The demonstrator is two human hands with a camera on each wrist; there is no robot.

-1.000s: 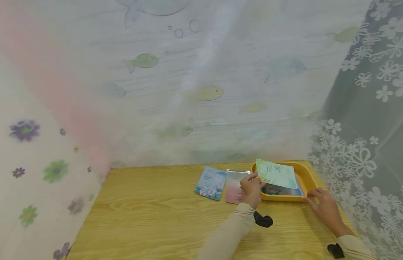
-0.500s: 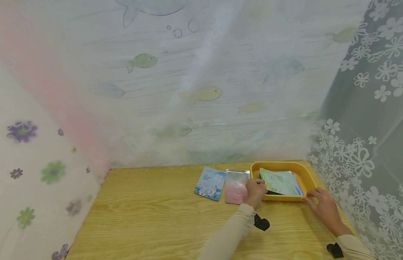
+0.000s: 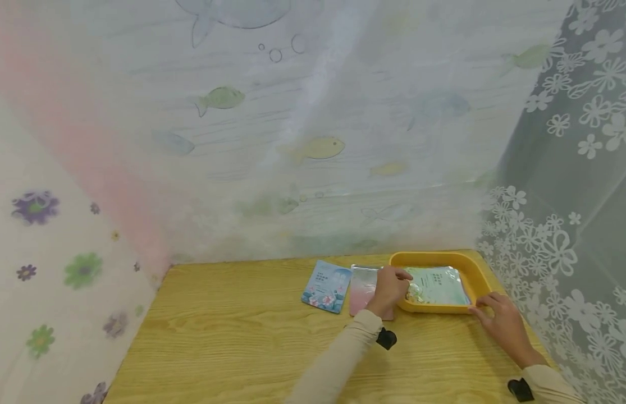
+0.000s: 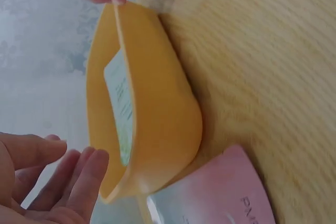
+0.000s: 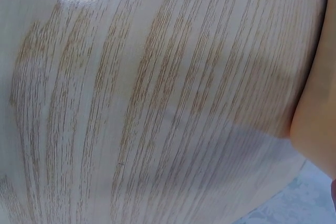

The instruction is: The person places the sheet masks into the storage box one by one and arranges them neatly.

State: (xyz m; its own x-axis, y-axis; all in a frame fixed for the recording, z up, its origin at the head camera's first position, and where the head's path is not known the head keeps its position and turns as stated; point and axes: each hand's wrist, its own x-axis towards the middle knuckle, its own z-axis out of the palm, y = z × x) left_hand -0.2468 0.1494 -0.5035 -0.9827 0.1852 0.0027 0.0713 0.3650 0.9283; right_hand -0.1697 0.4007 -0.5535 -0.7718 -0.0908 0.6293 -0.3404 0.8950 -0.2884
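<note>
A yellow tray (image 3: 439,308) stands at the right of the table with a pale green sheet mask packet (image 3: 439,285) lying flat inside. My left hand (image 3: 391,289) is over the tray's left rim; the left wrist view shows its fingers loosely bent, thumb apart from them, nothing between. At the near right corner my right hand (image 3: 505,322) pinches the rim, its fingertips also seen at the top of the left wrist view. A pink and silver packet (image 3: 360,294) lies left of the tray, partly hidden by my left hand.
A blue flowered packet (image 3: 326,286) lies left of the pink one. The wood-grained table (image 3: 232,336) ends at the back against a sheer curtain (image 3: 272,224) with painted fish. Another curtain (image 3: 550,264) with white flowers hangs close to the tray's right.
My left hand has lowered the green packet into the tray, let go of it and drawn back leftward. The packet now lies flat. My right hand has stayed at the rim.
</note>
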